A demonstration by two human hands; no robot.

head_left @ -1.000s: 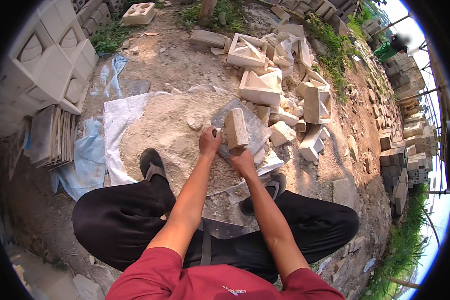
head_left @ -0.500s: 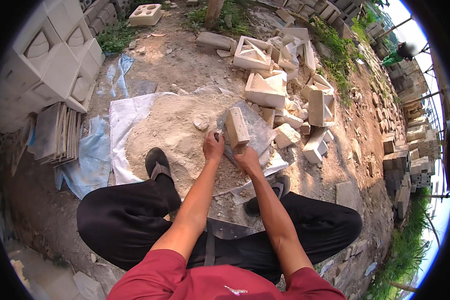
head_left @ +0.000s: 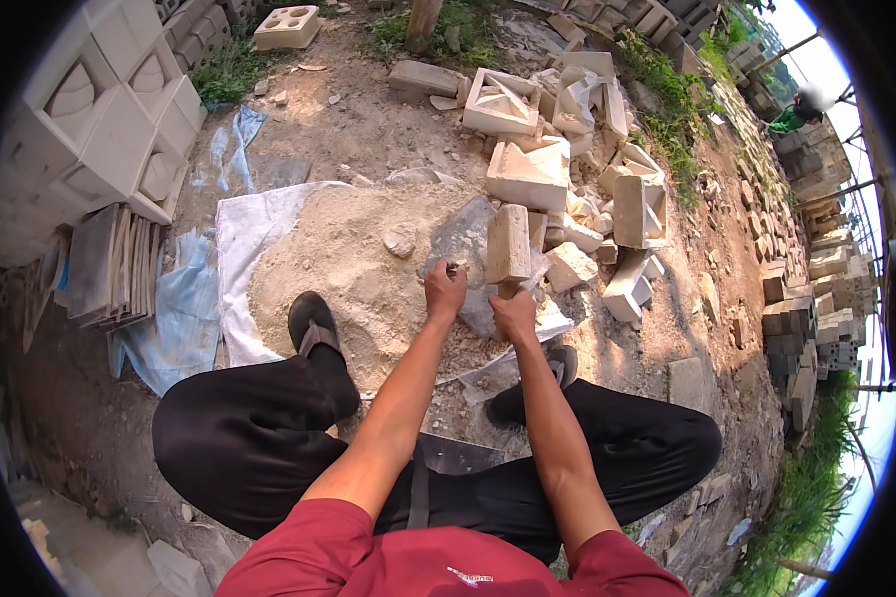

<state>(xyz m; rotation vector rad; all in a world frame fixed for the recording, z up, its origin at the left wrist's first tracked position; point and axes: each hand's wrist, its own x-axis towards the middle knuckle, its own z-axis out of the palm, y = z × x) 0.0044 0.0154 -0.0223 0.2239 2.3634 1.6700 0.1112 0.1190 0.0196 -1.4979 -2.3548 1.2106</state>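
Observation:
My right hand (head_left: 514, 316) is closed around the short handle of a mallet with a dusty, block-shaped head (head_left: 509, 244), held upright over a grey slab (head_left: 465, 237). Left of it, my left hand (head_left: 445, 289) is closed with fingertips together over the slab's near-left edge. A small piece shows at those fingertips, too small to make out. Beside the slab spreads a heap of pale crushed rubble and powder (head_left: 319, 254) on a white sheet (head_left: 237, 289). One rounded lump (head_left: 399, 240) sits on the heap.
Broken pale blocks (head_left: 530, 177) are piled beyond the slab to the right. Decorative blocks (head_left: 80, 95) are stacked at the left, above leaning boards (head_left: 119, 264) and a blue sheet (head_left: 174, 328). My sandalled feet flank the heap. A person in green (head_left: 788, 119) is far right.
Both hands have shifted slightly to the right. The mallet head has moved right and swung more upright, uncovering more of the slab.

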